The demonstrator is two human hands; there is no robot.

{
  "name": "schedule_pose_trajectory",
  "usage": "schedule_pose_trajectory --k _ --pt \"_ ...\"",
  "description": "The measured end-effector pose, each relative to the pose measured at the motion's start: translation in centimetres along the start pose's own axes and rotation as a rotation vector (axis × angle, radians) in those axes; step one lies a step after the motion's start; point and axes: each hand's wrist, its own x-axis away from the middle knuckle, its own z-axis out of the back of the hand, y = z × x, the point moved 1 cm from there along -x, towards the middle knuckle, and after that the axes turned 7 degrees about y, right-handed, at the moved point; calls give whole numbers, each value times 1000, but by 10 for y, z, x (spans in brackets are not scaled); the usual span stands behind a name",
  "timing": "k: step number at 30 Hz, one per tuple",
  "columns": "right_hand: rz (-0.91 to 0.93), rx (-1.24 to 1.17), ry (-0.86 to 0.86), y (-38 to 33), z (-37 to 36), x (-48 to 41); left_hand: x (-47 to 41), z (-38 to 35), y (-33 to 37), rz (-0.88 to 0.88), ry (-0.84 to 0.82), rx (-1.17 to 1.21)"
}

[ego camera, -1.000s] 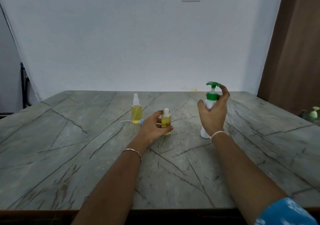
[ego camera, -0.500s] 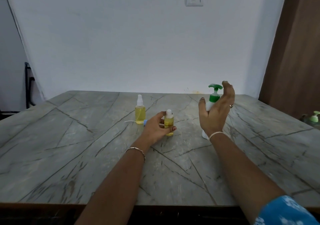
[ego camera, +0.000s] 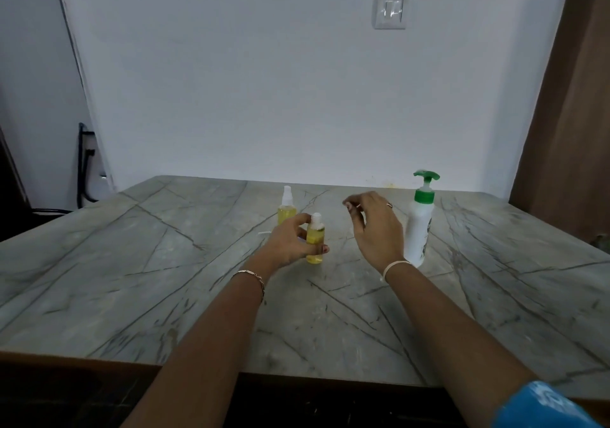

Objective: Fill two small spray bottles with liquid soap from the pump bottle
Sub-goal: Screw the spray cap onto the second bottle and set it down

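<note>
My left hand (ego camera: 290,243) grips a small clear bottle of yellow liquid (ego camera: 316,241) that stands upright on the grey marble table (ego camera: 132,279); its neck is bare white, with no spray head. Behind it stands a second small spray bottle (ego camera: 286,206) with yellow liquid and its white sprayer on. My right hand (ego camera: 376,229) hovers with fingers spread between the held bottle and the white pump bottle (ego camera: 418,226) with the green pump, touching neither. A thin white tube (ego camera: 264,233) lies on the table just left of my left hand.
The table runs up to a white wall with a light switch (ego camera: 389,11). A brown wooden panel (ego camera: 567,114) rises at the right. A dark frame (ego camera: 84,163) stands beyond the table's far left corner.
My right hand let go of the pump bottle and moved left, toward the small bottle. The pump bottle now stands alone. My left hand kept its hold. The camera tilted upward.
</note>
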Motion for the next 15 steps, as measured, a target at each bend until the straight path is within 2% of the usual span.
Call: schedule_pose_trajectory --k 4,7,15 --pt "-135 47 -91 -13 -8 -1 7 25 -15 9 49 -4" --pt "-220 92 -226 -18 -20 -1 9 41 -24 11 94 -9" --pt "-223 74 -659 -11 -62 5 3 65 -44 40 125 -40"
